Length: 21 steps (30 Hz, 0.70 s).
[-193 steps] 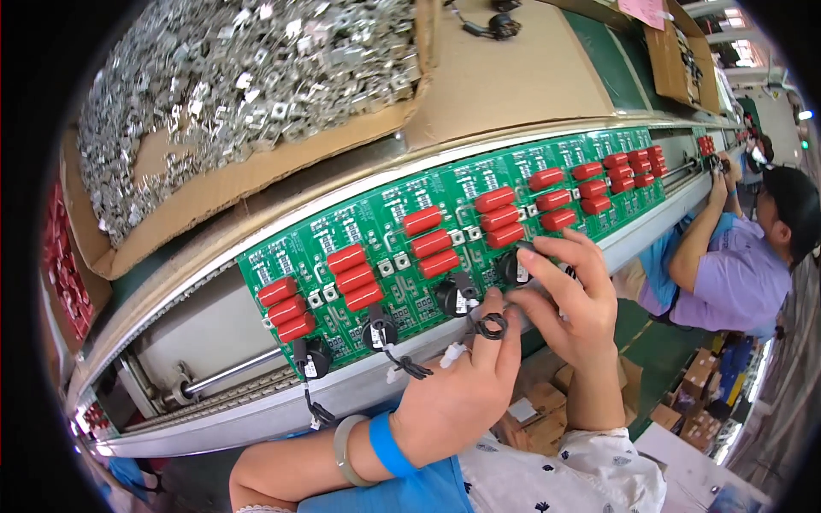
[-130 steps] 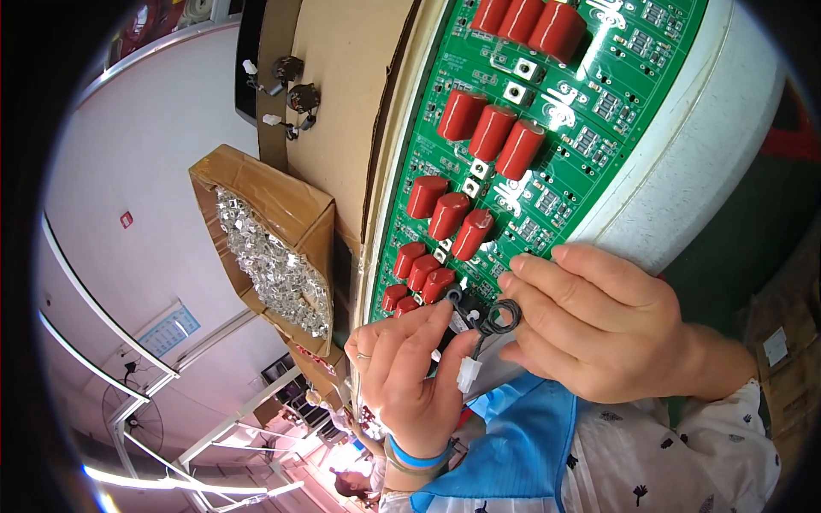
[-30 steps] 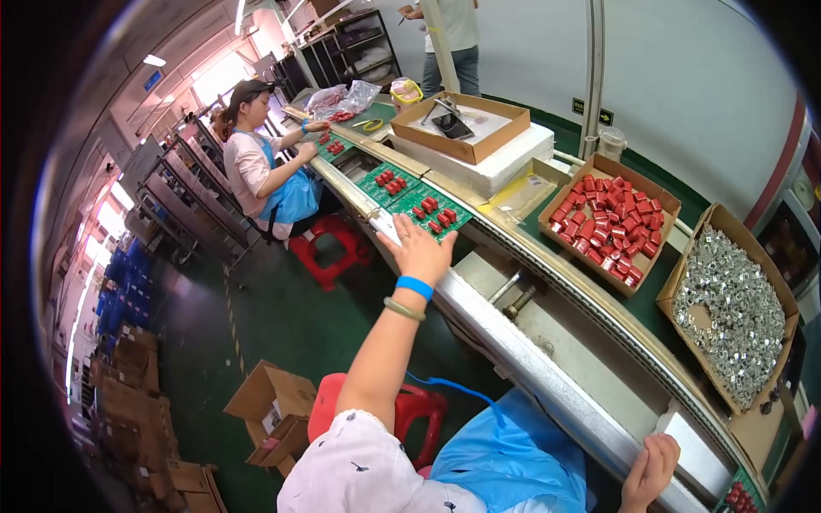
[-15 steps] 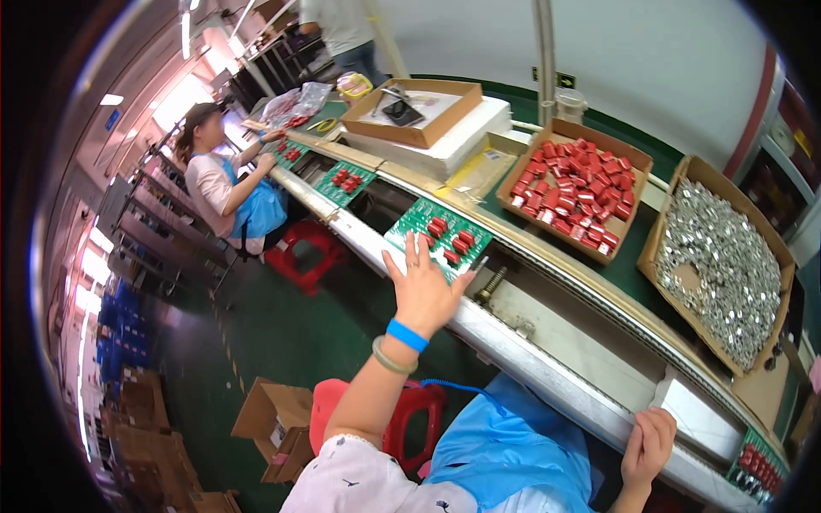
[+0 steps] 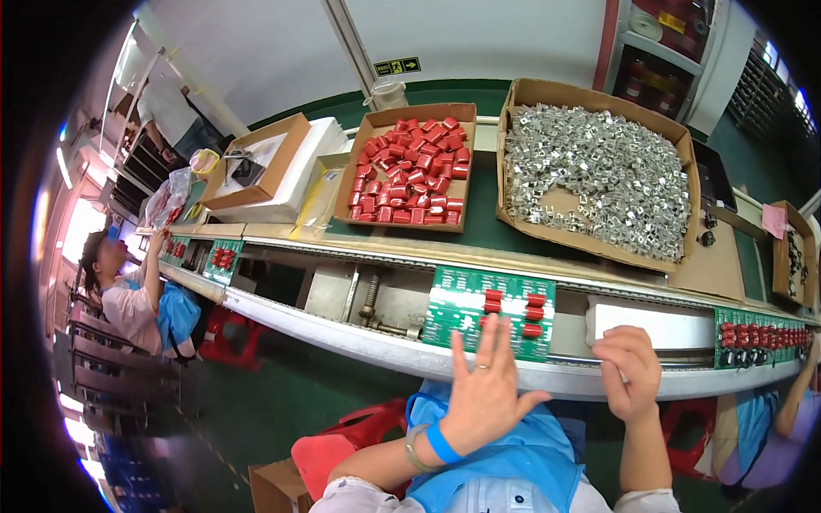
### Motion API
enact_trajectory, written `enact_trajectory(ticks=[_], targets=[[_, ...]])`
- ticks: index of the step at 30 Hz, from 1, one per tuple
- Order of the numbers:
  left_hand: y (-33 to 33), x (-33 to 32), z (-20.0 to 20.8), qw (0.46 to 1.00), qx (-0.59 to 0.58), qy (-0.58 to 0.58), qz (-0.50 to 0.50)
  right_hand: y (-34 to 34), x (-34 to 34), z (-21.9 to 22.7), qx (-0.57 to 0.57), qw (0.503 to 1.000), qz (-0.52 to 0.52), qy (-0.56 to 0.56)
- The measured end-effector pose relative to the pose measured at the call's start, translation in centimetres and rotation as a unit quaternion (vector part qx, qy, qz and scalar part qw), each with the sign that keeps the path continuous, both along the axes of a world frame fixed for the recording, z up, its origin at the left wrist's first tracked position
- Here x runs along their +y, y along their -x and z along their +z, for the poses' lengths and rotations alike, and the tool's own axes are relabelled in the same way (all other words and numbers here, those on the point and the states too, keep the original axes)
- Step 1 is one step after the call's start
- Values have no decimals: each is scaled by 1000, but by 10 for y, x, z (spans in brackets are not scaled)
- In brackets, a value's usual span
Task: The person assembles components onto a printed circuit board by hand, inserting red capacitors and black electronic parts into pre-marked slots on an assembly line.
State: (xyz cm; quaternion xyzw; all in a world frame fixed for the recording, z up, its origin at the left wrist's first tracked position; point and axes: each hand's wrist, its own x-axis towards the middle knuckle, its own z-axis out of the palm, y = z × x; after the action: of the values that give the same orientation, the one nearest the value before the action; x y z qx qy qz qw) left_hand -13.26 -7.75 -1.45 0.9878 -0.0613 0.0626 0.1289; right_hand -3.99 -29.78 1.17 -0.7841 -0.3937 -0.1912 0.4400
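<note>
A green circuit board (image 5: 451, 301) with several red block-shaped components (image 5: 535, 300) lies across the conveyor rails in front of me. My left hand (image 5: 486, 389) is open, fingers spread, with its fingertips over the board's near edge among the red parts; it grips nothing. To the right of that board, my right hand (image 5: 631, 369) hovers by the near rail with its fingers curled in; no object shows in it. Farther right on the rails is another board (image 5: 734, 321), filled with red and black parts.
Behind the conveyor stand a carton of red components (image 5: 410, 175) and a larger carton of small silvery metal pieces (image 5: 599, 184). Left of these, a shallow box (image 5: 256, 162) rests on white foam. Co-workers sit at the left (image 5: 128, 295) and far right (image 5: 774, 427).
My view has turned right. The board has travelled right along the rails with my left hand at it. My right hand has risen beside the near rail, still curled.
</note>
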Motion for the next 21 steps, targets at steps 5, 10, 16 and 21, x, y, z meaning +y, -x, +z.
enact_trajectory(ticks=[5,10,16,21], targets=[[-15,-36,2,994,-10,32,-106,-54,44,42,-29,999,31,28],[-45,-5,16,988,-110,81,-75,-129,137,47,-83,985,90,118],[-133,135,28,956,-281,40,77,-195,240,27,-216,924,71,307],[-179,182,12,985,-162,51,39,-220,274,2,-243,897,51,367]])
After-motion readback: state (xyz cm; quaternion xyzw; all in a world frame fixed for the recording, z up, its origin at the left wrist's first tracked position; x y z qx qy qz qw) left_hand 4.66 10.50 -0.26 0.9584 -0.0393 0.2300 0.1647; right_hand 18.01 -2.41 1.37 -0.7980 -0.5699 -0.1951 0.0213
